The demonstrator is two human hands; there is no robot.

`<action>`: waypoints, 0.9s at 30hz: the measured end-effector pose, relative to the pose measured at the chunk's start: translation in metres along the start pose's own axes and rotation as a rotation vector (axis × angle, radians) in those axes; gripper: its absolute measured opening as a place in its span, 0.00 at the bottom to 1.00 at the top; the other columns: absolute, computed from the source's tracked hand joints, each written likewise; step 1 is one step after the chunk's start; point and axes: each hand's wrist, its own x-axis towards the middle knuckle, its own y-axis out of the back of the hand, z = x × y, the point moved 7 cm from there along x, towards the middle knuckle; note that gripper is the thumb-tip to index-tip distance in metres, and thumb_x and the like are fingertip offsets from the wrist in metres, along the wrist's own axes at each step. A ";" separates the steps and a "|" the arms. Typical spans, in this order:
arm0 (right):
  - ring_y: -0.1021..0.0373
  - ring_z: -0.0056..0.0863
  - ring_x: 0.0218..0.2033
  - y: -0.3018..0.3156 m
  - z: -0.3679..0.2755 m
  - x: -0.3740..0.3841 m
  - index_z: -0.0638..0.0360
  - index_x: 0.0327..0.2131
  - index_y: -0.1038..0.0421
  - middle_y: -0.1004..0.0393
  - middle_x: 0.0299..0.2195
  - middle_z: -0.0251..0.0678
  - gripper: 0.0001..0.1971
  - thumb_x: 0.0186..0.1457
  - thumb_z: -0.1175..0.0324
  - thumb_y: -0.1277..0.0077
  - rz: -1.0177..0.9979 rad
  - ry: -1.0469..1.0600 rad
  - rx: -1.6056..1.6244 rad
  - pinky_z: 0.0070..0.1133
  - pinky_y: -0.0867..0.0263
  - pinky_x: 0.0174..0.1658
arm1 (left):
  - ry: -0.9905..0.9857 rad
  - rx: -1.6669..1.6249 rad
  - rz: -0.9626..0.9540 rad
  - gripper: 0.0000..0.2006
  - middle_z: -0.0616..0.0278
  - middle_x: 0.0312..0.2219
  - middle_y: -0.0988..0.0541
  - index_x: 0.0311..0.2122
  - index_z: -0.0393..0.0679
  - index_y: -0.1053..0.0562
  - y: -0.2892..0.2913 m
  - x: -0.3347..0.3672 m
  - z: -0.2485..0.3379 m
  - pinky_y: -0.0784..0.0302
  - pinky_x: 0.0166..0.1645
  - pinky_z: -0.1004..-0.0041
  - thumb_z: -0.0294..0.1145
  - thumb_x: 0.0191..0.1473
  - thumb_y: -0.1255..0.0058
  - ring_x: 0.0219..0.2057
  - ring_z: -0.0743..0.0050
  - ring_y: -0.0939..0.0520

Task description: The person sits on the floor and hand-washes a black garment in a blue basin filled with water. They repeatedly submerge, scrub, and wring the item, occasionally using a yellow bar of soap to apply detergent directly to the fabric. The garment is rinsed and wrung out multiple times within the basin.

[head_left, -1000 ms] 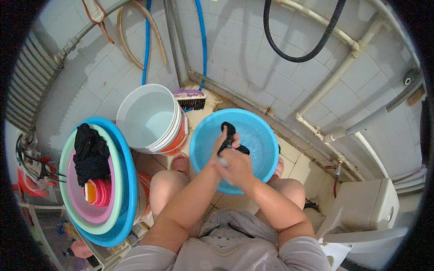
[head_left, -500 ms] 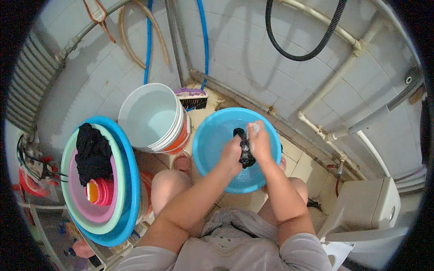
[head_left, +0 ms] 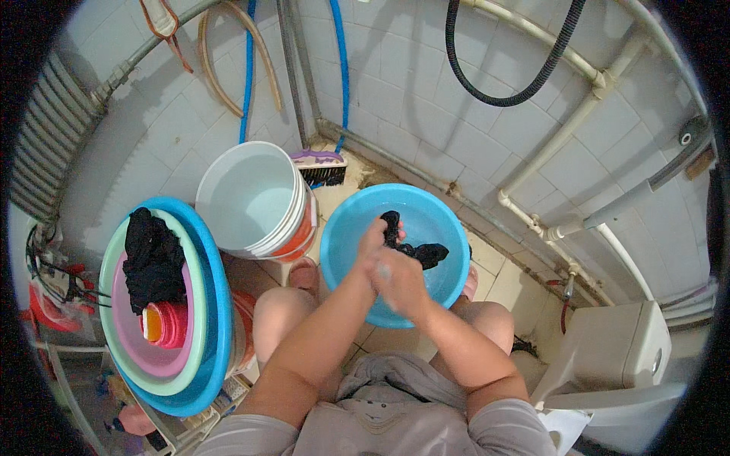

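Observation:
Over the blue basin (head_left: pixel 334 281) on the floor between my feet, my left hand (head_left: pixel 372 242) is closed on a small wet black cloth (head_left: pixel 427 255). Part of the cloth bunches up above that hand, and its loose end hangs to the right within the basin. My right hand (head_left: pixel 399 284) lies across my left wrist, with whitish foam on it. Its fingers are blurred and partly hidden, so their grip does not show. Shallow water covers the bottom of the basin.
On the left, stacked basins, blue, green and pink (head_left: pixel 125 334), hold black clothing (head_left: pixel 154 262) and a red-pink container (head_left: pixel 169 325). A white bucket (head_left: pixel 251 194) and a purple-backed brush (head_left: pixel 319 166) stand behind. Pipes (head_left: pixel 551 148) line the wall; a toilet (head_left: pixel 608 349) is at right.
My hands have drawn left and crossed. The right hand has come off the cloth onto my left wrist, and the cloth's free end now spreads to the right.

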 end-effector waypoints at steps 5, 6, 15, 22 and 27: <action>0.33 0.44 0.23 0.045 0.019 0.029 0.57 0.29 0.32 0.31 0.21 0.43 0.10 0.52 0.61 0.54 0.249 -0.032 -0.749 0.30 0.39 0.26 | -0.003 -0.137 0.049 0.08 0.62 0.26 0.27 0.31 0.45 0.33 -0.044 -0.037 -0.019 0.27 0.34 0.70 0.34 0.53 0.64 0.26 0.68 0.25; 0.32 0.40 0.21 0.063 0.022 0.036 0.57 0.29 0.33 0.32 0.19 0.43 0.10 0.52 0.61 0.54 0.321 -0.039 -0.717 0.30 0.39 0.25 | 0.008 -0.107 0.049 0.08 0.62 0.26 0.27 0.31 0.44 0.33 -0.049 -0.038 -0.023 0.27 0.34 0.69 0.34 0.53 0.64 0.27 0.68 0.25; 0.37 0.19 0.30 0.100 0.048 0.032 0.59 0.32 0.33 0.33 0.29 0.28 0.10 0.53 0.62 0.52 0.303 -0.383 0.677 0.19 0.40 0.34 | -0.122 0.457 -0.168 0.22 0.59 0.43 0.32 0.48 0.44 0.37 -0.074 -0.051 0.024 0.36 0.49 0.68 0.43 0.50 0.54 0.43 0.68 0.30; 0.37 0.19 0.32 0.103 0.036 0.032 0.58 0.32 0.34 0.34 0.29 0.27 0.09 0.49 0.67 0.47 0.207 -0.313 0.618 0.18 0.41 0.37 | -0.369 1.080 -0.142 0.18 0.62 0.33 0.25 0.39 0.39 0.29 -0.090 -0.069 0.044 0.35 0.44 0.74 0.44 0.50 0.51 0.37 0.74 0.27; 0.36 0.21 0.33 0.085 0.035 0.030 0.60 0.33 0.33 0.31 0.31 0.29 0.11 0.48 0.66 0.46 -0.068 -0.365 0.433 0.19 0.39 0.37 | -0.376 0.361 -0.123 0.14 0.64 0.35 0.27 0.39 0.44 0.30 -0.080 -0.068 0.067 0.38 0.47 0.73 0.40 0.50 0.52 0.38 0.74 0.29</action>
